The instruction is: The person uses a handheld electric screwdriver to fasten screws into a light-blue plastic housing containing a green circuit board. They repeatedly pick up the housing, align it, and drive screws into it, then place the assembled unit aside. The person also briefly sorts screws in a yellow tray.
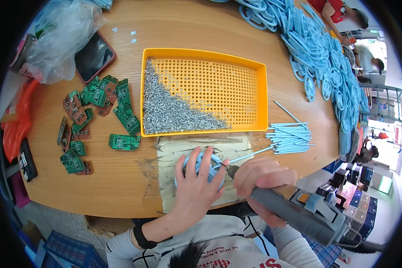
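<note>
A light-blue oval plastic frame (193,159) lies on a pale worn pad (169,149), largely hidden beneath my left hand (196,185). The fingers of that hand are spread over the frame and curl at its edge, holding it down. My right hand (259,178) is wrapped around a grey electric screwdriver (295,213), tilted with its tip pointing left. The tip meets the right edge of the frame, close to my left index finger; whether a screw sits under it I cannot make out. A thin light-blue stick (251,155) reaches from beside the frame toward a pile.
A yellow perforated tray (264,96) with many small screws (174,109) stands just beyond the pad. Left are green circuit boards (126,118), a phone (95,57) and a clear bag (60,47). Right are light-blue sticks (291,137) and heaped blue frames (312,58). Other people are at far right.
</note>
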{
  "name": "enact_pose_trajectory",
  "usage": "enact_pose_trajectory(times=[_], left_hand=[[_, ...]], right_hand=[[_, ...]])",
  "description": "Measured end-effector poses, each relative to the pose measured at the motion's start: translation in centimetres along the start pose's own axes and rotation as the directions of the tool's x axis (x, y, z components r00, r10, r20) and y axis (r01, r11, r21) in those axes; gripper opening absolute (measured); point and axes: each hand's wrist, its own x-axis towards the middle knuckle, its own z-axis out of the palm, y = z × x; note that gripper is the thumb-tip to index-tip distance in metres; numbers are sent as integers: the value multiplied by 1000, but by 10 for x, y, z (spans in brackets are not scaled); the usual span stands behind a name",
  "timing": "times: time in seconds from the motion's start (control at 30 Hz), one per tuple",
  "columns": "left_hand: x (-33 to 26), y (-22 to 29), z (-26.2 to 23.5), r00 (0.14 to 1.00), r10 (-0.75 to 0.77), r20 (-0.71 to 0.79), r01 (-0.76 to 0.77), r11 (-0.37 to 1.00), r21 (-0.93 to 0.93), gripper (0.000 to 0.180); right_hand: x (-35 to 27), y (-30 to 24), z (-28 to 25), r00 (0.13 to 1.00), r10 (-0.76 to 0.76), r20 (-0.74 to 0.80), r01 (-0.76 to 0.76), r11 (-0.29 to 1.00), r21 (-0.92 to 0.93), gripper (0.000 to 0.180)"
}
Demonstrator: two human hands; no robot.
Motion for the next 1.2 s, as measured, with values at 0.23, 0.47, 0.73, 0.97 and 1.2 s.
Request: enact_pose_trajectory(times=[0.23,0.47,0.73,0.97,1.2], left_hand=[[1,0,3,1000,-2,-4,2,1000,-7,54],[-1,-1,5,1000,6,4,-6,1000,27,54],[-4,-6,7,998,65,6,-65,998,14,51],[-7,-5,7,1000,25,-18,-25,999,-40,49],[-3,-2,6,996,75,-51,-77,996,-40,53]], right_hand=[[13,1,-4,958,-125,258,163,978,-132,68],[19,0,4,955,-83,283,134,977,-165,69],[12,9,11,941,-164,297,231,951,-207,67],[13,9,8,948,-93,305,136,983,-126,63],[2,6,-9,971,208,120,-210,978,3,69]])
